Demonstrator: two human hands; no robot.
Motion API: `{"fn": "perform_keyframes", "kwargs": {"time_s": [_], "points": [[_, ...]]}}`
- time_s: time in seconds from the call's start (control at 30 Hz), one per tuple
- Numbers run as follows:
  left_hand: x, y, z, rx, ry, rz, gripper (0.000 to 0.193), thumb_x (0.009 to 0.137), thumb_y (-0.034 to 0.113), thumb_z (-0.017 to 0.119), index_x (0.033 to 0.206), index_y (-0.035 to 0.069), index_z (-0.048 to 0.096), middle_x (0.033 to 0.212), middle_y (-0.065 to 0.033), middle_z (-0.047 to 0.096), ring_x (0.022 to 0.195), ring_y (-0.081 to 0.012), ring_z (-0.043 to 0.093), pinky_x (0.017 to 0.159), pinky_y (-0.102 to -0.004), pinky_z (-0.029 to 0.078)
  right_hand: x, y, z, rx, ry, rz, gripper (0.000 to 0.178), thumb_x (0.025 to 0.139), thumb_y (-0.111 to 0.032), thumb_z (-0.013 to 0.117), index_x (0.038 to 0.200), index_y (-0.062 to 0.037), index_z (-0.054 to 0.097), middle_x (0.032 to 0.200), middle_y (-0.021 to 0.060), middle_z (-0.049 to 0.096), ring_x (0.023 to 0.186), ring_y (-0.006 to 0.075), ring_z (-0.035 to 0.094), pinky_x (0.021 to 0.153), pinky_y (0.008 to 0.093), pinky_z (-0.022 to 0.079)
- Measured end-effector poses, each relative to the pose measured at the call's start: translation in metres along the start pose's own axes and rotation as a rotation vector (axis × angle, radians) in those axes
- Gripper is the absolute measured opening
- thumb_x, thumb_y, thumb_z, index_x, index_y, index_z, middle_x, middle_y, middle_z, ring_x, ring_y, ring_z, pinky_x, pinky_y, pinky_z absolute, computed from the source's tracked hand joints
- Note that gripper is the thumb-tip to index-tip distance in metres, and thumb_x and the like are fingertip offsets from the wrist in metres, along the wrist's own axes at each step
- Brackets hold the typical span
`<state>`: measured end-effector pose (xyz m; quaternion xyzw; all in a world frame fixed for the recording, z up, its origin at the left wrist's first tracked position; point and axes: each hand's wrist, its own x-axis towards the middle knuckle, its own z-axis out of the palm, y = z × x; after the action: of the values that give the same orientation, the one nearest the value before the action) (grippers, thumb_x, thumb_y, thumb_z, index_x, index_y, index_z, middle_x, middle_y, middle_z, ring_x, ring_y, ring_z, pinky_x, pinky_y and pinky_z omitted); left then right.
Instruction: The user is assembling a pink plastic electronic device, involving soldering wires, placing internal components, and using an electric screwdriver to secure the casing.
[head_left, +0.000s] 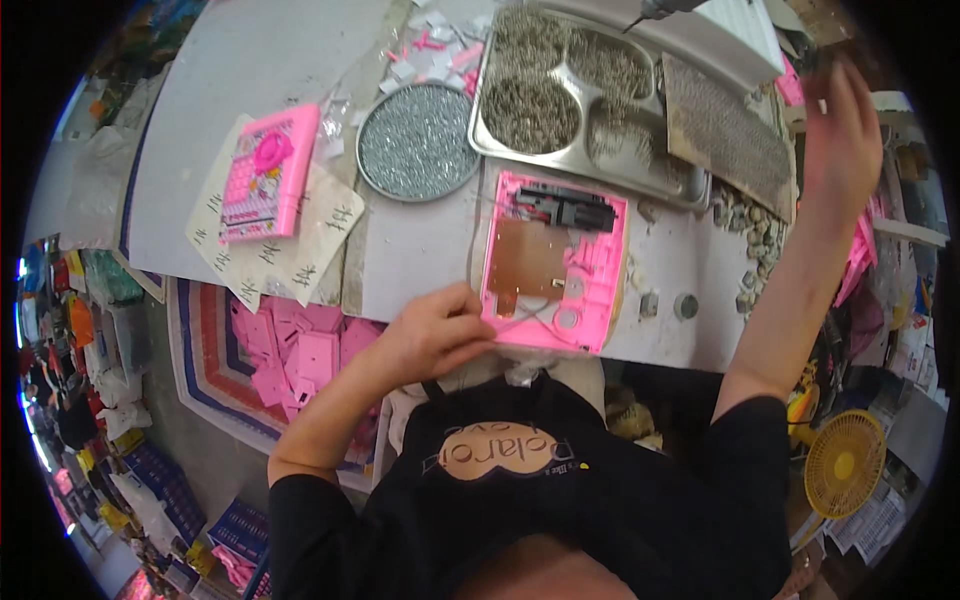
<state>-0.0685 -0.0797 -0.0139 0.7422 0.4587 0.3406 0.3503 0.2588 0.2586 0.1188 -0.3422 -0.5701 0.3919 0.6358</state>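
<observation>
In front of me on the table lies an open pink plastic casing [603, 275]. Inside it sit a black mechanism [565, 207], a brown board [525, 262] and small round metallic parts. My left hand [440, 332] is closed at the casing's near left corner, thumb and fingers pinching its edge. A thin grey wire [528, 318] runs across the casing close to those fingertips. Far off to the right, my right hand [845, 135] is raised beyond the table's right side. Its fingers are blurred against a dark background, so whether they hold anything is hidden.
Behind the casing stand a round tin of small metal pieces [418, 140] and a steel compartment tray [480, 130] of screws or springs. A perforated plate [725, 125] leans beside it. A finished-looking pink case [270, 170] rests on paper at left; a bin [215, 370] holds pink parts.
</observation>
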Motion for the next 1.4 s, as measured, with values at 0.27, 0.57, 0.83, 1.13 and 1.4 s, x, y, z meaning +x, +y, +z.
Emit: {"fn": "perform_keyframes", "kwargs": {"time_s": [0.27,0.57,0.83,1.13,1.4], "points": [[0.009,-0.004,0.006,-0.025,-0.012,0.003,0.02,0.074,0.005,0.085,0.091,0.007,0.074,0.086,-0.0064,0.057,0.077,-0.0233,0.061,0.066,-0.0342,0.05,-0.243,-0.014,0.025,-0.577,-0.962,-0.146,0.02,0.073,-0.008,0.082,0.09,-0.0101,0.072,0.096,0.002,0.069,0.096,0.0278,0.058,0.088,0.0409,0.047],[0.009,-0.002,0.006,0.004,0.017,0.02,0.018,0.078,0.007,0.083,0.093,0.007,0.072,0.088,-0.0074,0.057,0.076,-0.025,0.061,0.064,-0.0353,0.051,-0.247,-0.006,0.025,-0.572,-0.979,-0.313,0.026,0.067,-0.011,0.086,0.09,-0.0089,0.072,0.1,0.002,0.072,0.099,0.0294,0.058,0.088,0.0422,0.048],[0.015,0.011,-0.011,0.165,-0.149,0.009,0.024,0.076,0.012,0.085,0.098,0.007,0.074,0.087,-0.0067,0.058,0.077,-0.0273,0.062,0.067,-0.0372,0.051,-0.214,-0.009,-0.015,-0.694,-0.655,-0.128,0.016,0.078,-0.009,0.077,0.095,-0.0075,0.074,0.097,0.0076,0.072,0.095,0.0297,0.062,0.086,0.0402,0.051],[0.159,0.05,-0.039,0.255,-0.277,0.113,0.013,0.088,0.016,0.073,0.096,0.006,0.072,0.083,-0.0115,0.066,0.081,-0.0333,0.067,0.074,-0.0437,0.054,-0.181,-0.003,-0.083,-1.12,-0.663,0.149,0.017,0.086,-0.01,0.071,0.1,-0.001,0.073,0.092,0.0122,0.071,0.085,0.0278,0.067,0.079,0.0374,0.053],[0.296,-0.007,0.053,0.816,-0.272,0.113,0.023,0.091,0.024,0.062,0.091,0.003,0.072,0.088,-0.0174,0.072,0.088,-0.0369,0.071,0.078,-0.0493,0.057,-0.192,-0.016,-0.089,-1.077,-0.611,0.212,0.018,0.086,-0.015,0.072,0.099,-0.003,0.074,0.087,0.0115,0.072,0.081,0.0268,0.067,0.075,0.0385,0.053]]}}
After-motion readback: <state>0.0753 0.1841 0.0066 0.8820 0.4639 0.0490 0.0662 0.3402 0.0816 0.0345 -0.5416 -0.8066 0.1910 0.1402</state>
